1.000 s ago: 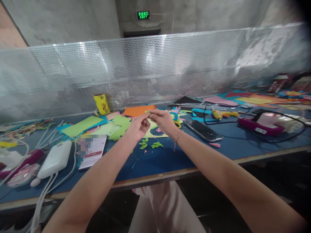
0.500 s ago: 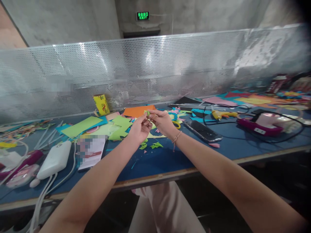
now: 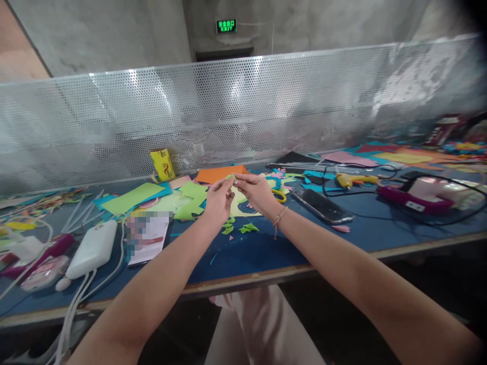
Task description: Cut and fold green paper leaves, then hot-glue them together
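Observation:
Between the fingertips of both hands is a small light-green paper piece (image 3: 230,177), mostly covered by the fingers. My left hand (image 3: 219,198) pinches it from the left, and my right hand (image 3: 255,191), with a cord bracelet at the wrist, pinches it from the right. Both are raised over the blue table (image 3: 262,256). Below them lie several folded green paper pieces (image 3: 248,228). Yellow scissor handles (image 3: 280,195) show just beyond my right hand. Cut green sheets (image 3: 190,197) spread out to the left of my left hand.
A phone with a lit screen (image 3: 149,238) and a white power bank (image 3: 93,248) with cables lie left. On the right are a dark phone (image 3: 323,206), a yellow glue gun (image 3: 353,180) and a purple power strip (image 3: 414,198). A perforated metal screen (image 3: 236,111) stands behind.
The fingertips of both hands have shifted slightly on the green paper piece, and less of it shows. The whole view has moved a little, so the table things appear farther right.

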### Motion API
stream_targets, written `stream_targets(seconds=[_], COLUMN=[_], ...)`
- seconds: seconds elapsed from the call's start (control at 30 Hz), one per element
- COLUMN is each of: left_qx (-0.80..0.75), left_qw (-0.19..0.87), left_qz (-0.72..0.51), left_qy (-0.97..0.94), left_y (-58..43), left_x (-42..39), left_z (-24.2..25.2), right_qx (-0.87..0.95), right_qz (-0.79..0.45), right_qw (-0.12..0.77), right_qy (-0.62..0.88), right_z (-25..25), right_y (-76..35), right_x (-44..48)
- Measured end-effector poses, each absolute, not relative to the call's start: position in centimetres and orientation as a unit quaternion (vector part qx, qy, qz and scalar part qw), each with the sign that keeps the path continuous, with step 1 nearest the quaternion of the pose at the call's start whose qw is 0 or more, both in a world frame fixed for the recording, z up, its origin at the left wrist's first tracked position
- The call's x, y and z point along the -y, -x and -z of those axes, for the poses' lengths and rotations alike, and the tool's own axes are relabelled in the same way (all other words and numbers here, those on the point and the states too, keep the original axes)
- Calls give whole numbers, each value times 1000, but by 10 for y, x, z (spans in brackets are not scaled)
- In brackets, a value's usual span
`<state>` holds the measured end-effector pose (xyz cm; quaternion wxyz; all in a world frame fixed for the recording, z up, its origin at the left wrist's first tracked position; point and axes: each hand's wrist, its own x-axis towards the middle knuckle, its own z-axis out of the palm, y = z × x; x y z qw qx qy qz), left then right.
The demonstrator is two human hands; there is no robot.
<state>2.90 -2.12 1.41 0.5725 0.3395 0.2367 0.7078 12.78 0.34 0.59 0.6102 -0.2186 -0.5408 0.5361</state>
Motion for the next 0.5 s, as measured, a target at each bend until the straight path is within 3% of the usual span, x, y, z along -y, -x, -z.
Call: stream_targets(seconds=[0.27,0.5], left_qx=[-289,-337], left_qw=[455,351], left_qz=[-731,-668], left_qy=[-418,-563], left_y=[-17,-8], left_x=[13,7], left_z=[-11,-8], right_qx=[589,626], right_qz=[-475,-428], right_qw=[607,598], right_qy=[244,259], right_z=[-1,-4], right_y=[-132,-138], right_x=[-14,-16])
